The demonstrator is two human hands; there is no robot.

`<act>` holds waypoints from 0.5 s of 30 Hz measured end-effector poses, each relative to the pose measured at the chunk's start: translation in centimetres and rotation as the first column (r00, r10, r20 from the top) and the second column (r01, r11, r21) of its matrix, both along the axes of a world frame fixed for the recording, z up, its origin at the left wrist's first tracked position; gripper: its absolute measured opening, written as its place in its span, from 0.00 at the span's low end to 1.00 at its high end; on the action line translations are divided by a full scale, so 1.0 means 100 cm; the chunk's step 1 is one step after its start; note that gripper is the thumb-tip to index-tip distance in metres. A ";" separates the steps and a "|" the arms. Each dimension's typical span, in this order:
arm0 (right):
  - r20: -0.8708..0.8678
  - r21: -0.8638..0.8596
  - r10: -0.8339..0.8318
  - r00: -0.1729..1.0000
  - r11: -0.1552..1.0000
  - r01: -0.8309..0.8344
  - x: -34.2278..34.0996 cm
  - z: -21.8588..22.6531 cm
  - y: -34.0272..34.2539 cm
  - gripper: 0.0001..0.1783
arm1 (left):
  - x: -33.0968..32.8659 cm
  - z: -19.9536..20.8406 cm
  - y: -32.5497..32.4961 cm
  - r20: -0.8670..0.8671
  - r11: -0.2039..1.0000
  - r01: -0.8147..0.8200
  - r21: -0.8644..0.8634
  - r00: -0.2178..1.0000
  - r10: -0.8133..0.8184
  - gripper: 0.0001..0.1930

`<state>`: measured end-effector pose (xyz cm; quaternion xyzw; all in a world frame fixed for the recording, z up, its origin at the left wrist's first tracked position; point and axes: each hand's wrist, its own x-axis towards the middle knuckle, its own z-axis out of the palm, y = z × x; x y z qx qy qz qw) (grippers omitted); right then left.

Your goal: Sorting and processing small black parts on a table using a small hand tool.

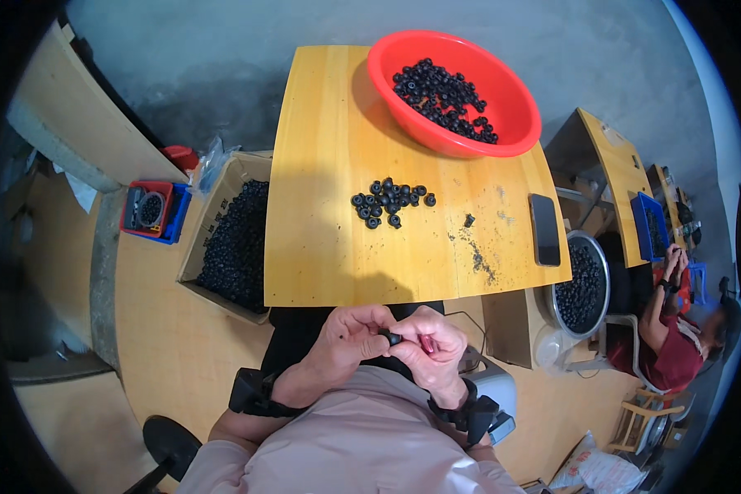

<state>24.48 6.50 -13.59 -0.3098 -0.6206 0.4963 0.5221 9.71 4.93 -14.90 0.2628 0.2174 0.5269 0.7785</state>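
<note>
Just off the table's near edge, my two hands are close together. My left hand (pixel 347 339) is closed, pinching a small round black part (pixel 392 337) between thumb and fingers. My right hand (pixel 435 350) is closed too, its thumb against the same part. Tucked in its fingers is a small dark red object (pixel 426 343), mostly hidden, so its kind cannot be made out. Ahead on the wooden table (pixel 321 255) lies a loose group of similar black parts (pixel 387 198).
A red basin (pixel 514 132) with black parts stands at the table's far side. Black crumbs (pixel 479 262) and a phone (pixel 543 230) lie on the right. A full carton (pixel 206 247) sits left, a metal bowl (pixel 603 284) right. Another person (pixel 675 346) sits farther right.
</note>
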 end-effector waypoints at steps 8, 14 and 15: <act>0.131 0.046 -0.010 0.991 0.999 0.004 0.010 0.015 -0.010 0.13 | 0.004 -0.001 -0.002 -0.080 0.991 0.114 0.063 0.991 -0.109 0.15; 0.058 0.043 0.028 0.998 0.999 -0.031 0.009 0.010 -0.012 0.14 | 0.002 0.001 -0.006 -0.027 0.994 0.087 0.059 0.996 -0.086 0.13; 0.049 0.027 0.053 0.997 0.998 -0.055 0.009 0.009 -0.012 0.14 | 0.002 0.002 -0.007 -0.048 0.994 0.088 0.070 0.995 -0.085 0.13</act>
